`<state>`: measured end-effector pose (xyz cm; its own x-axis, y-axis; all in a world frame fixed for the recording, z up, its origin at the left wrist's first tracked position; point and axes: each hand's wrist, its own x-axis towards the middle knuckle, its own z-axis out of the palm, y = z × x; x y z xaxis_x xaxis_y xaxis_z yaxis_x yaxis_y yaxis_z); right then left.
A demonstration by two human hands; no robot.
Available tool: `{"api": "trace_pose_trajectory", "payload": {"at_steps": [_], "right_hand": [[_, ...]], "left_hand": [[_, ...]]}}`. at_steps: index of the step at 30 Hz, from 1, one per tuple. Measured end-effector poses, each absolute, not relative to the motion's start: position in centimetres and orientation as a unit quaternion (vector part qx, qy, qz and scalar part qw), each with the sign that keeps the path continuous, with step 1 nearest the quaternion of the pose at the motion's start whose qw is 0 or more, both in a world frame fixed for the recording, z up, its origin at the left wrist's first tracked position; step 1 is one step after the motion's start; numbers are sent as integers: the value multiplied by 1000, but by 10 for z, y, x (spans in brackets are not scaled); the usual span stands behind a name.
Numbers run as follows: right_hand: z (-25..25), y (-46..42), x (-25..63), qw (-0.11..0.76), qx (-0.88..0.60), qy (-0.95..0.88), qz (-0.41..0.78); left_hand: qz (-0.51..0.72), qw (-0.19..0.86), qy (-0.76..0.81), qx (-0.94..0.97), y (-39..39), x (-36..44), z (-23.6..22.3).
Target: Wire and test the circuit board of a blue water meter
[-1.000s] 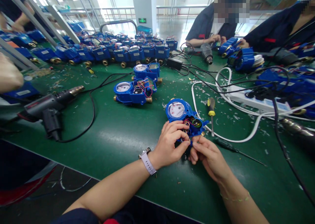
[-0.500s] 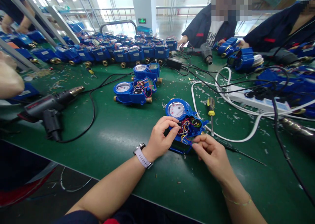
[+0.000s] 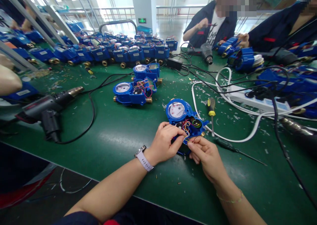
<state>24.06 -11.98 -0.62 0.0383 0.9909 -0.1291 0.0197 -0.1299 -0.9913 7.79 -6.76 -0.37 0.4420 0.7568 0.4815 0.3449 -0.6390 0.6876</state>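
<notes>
In front of me on the green bench lies a blue water meter (image 3: 176, 109) with a round dial and an open wiring compartment. Thin coloured wires (image 3: 186, 126) come out of that compartment. My left hand (image 3: 168, 141), with a watch on its wrist, has thumb and forefinger pinched on the wires at the meter's near side. Close against it, my right hand (image 3: 204, 154) pinches wire ends between thumb and forefinger. The fingers partly cover the meter's near part. To the right lie a yellow-and-black screwdriver (image 3: 211, 108) and a thin dark-handled tool (image 3: 226, 145).
Two more blue meters (image 3: 131, 93) sit left of centre, with many lined up behind. A heat gun (image 3: 49, 108) lies at left. A white power strip (image 3: 257, 99) and cables spread at right. Two co-workers (image 3: 208, 27) sit across the bench.
Both hands have come closer together over the wires; my right hand moved left and my left hand slid slightly right and down. Across the bench, a co-worker's hand has risen.
</notes>
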Motion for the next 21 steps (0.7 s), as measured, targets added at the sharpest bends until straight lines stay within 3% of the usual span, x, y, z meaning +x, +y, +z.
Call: {"api": "trace_pose_trajectory", "payload": {"at_steps": [10,16,21], "right_hand": [[-4,-120,244,454,-550,-483,508],[-3,-123,242,432,-584,-544,420],[-6,-123,246,410,-620,-584,326]], "left_hand": [[391,270,320,820,-65,75,-3],[413,287,355,788,-66,79,-5],[452,369,378,719,-63,76,-4]]}}
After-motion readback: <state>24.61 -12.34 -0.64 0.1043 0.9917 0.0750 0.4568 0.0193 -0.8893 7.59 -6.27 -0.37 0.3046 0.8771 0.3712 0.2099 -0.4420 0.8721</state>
